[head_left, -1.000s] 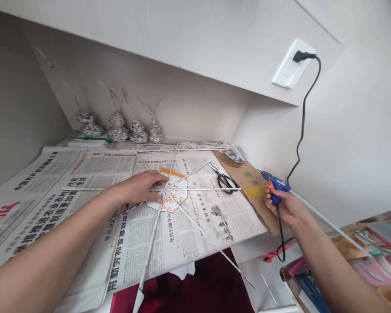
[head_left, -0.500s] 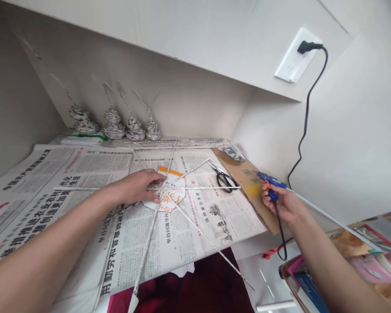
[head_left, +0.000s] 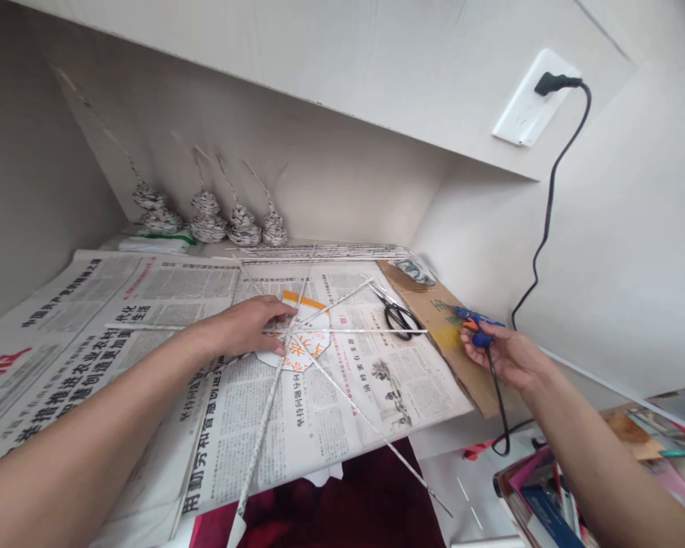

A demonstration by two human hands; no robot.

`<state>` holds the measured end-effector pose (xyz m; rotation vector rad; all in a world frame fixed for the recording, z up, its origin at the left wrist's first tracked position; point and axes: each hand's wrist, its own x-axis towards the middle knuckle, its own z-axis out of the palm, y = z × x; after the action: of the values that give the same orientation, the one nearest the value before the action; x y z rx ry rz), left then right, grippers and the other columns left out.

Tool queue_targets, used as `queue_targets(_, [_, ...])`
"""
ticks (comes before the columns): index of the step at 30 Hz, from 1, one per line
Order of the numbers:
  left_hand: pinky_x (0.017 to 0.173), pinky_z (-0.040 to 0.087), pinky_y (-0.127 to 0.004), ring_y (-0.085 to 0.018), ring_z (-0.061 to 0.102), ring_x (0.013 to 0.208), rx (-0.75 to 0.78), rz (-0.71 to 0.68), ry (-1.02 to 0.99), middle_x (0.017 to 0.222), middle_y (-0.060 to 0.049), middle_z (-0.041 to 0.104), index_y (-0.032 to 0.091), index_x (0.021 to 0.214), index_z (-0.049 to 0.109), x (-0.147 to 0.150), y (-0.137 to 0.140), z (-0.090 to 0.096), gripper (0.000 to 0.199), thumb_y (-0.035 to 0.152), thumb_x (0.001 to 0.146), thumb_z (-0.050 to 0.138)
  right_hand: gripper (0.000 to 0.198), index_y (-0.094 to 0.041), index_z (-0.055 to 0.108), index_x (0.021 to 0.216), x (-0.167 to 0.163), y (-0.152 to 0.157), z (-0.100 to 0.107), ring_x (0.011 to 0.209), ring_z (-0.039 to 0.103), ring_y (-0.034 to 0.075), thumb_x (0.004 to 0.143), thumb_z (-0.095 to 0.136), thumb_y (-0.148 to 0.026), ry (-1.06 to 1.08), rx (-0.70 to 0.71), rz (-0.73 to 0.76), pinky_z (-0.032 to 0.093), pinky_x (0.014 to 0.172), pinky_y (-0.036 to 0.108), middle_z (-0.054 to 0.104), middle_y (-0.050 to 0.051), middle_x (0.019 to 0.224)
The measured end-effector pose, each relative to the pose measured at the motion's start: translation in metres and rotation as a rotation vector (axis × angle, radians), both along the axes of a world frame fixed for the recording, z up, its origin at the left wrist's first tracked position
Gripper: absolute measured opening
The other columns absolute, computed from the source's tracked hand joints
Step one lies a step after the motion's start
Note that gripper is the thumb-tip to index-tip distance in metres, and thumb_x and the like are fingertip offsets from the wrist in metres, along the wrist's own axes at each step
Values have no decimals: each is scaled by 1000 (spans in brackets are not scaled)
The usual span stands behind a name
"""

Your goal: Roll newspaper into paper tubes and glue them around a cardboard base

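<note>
A white card disc [head_left: 320, 341] with orange print and an orange strip at its edge lies on newspaper. Rolled-paper sticks [head_left: 371, 331] cross over its middle and spread outward like spokes. My left hand [head_left: 256, 326] rests on the disc's left part, thumb and forefinger apart beside the crossing; its other fingers are partly hidden. At the right, over the cardboard's edge, my right hand [head_left: 505, 354] is closed around a blue glue gun [head_left: 479, 323] with an orange trigger. Its nozzle points left, away from the disc, and its black cord hangs down.
Black-handled scissors [head_left: 398, 320] lie right of the disc, beside a cardboard piece [head_left: 450, 342] bearing a crumpled grey item [head_left: 414, 272]. Woven-paper gourd shapes [head_left: 208, 217] and a bundle of paper sticks [head_left: 325, 252] stand or lie behind. A filled box [head_left: 540, 495] sits lower right.
The whole view has shifted slightly, so most things appear a little further right. Both hands keep nearly the same places, the left at the disc and the right with the glue gun.
</note>
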<state>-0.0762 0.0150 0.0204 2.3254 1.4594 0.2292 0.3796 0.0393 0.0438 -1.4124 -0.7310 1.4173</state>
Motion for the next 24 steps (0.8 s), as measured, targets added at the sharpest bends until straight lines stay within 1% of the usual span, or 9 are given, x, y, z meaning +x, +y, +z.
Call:
queue_targets(2, [92, 39, -30, -24, 51, 108, 4, -4, 0, 120, -8, 53, 21, 128, 48, 0, 0, 0, 66, 48, 69, 62, 13, -14, 62, 87, 3, -2, 1, 66, 67, 16, 82, 50, -10, -22, 1, 0, 60, 60, 27, 67, 10, 74])
queue_targets(6, [90, 39, -30, -24, 51, 107, 5, -11, -3, 118, -8, 54, 20, 127, 49, -1, 0, 0, 66, 48, 69, 63, 19, -16, 62, 83, 8, -6, -3, 69, 68, 14, 81, 48, -3, -37, -2, -76, 59, 66, 21, 68, 7, 74])
queue_targets(8, [90, 39, -29, -24, 51, 107, 2, -9, -7, 117, -8, 54, 20, 127, 49, -1, 0, 0, 66, 47, 68, 63, 20, -17, 61, 79, 9, -9, -7, 70, 68, 13, 81, 48, -2, -41, -12, -97, 59, 67, 20, 69, 5, 75])
queue_targets(12, [91, 39, -29, -23, 51, 107, -8, 0, -16, 118, -8, 54, 21, 127, 49, -1, 0, -1, 66, 47, 68, 63, 20, -17, 62, 74, 10, -15, -10, 70, 69, 13, 82, 49, -3, -65, -19, -91, 59, 68, 19, 69, 5, 75])
queue_targets(16, [91, 39, -29, -23, 51, 107, -8, 2, -13, 118, -8, 54, 21, 127, 49, -1, 0, -1, 66, 47, 68, 64, 20, -16, 62, 77, 14, -20, -15, 65, 68, 11, 83, 49, -2, -105, -6, -81, 59, 64, 19, 69, 5, 74])
queue_targets(20, [91, 39, -29, -23, 51, 107, -14, 2, -18, 119, -8, 53, 22, 127, 49, -1, 0, -1, 66, 47, 68, 63, 13, -14, 61, 80, 18, -28, -23, 55, 64, 9, 82, 52, -4, -170, 4, -9, 57, 53, 16, 68, 5, 74])
queue_targets(22, [91, 39, -30, -24, 51, 107, -11, 4, -22, 119, -8, 53, 22, 127, 49, 0, 0, 0, 66, 47, 68, 63, 10, -15, 59, 80, 19, -32, -26, 55, 63, 9, 81, 55, -6, -201, 20, 27, 54, 49, 16, 68, 5, 74])
queue_targets(24, [91, 39, -30, -24, 52, 107, -2, 2, -22, 119, -8, 54, 22, 127, 50, 0, 0, 0, 65, 47, 68, 62, 9, -17, 56, 82, 17, -36, -26, 57, 64, 10, 78, 59, -9, -227, 34, 66, 54, 49, 17, 67, 4, 76])
